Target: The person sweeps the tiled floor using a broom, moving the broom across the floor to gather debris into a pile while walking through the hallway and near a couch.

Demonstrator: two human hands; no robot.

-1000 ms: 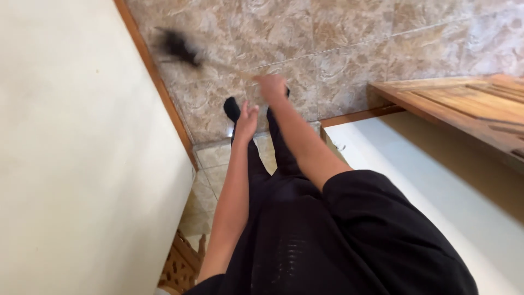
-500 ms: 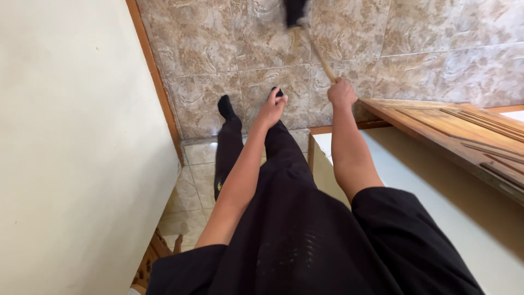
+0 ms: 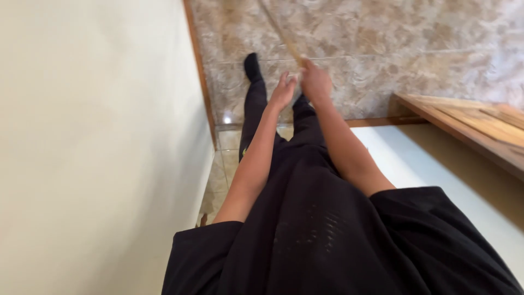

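Gripping the Stick Beside an Idle Left Hand

Looking down past my black clothes, I take the thin wooden stick (image 3: 284, 38) as my landmark. Far to its left stands the cream wall (image 3: 93, 136), edged by a brown wooden trim (image 3: 203, 82) that meets the marbled tile floor (image 3: 415, 49). Closer in, still left of the stick, my black-socked foot (image 3: 251, 65) is planted on the tiles. Next comes my left hand (image 3: 283, 92), just left of the stick's lower end; its fingers (image 3: 287, 82) are loosely spread and hold nothing, near my other hand though I cannot tell if they touch. At the stick's lower end my right hand (image 3: 315, 83) is closed around it, so this hand is the one on it. From that grip the stick's long axis runs up and to the left across the tiles and out past the top edge; its far end is hidden. Well to the right of the stick lies a slatted wooden panel (image 3: 469, 123) above a white surface (image 3: 431, 164).
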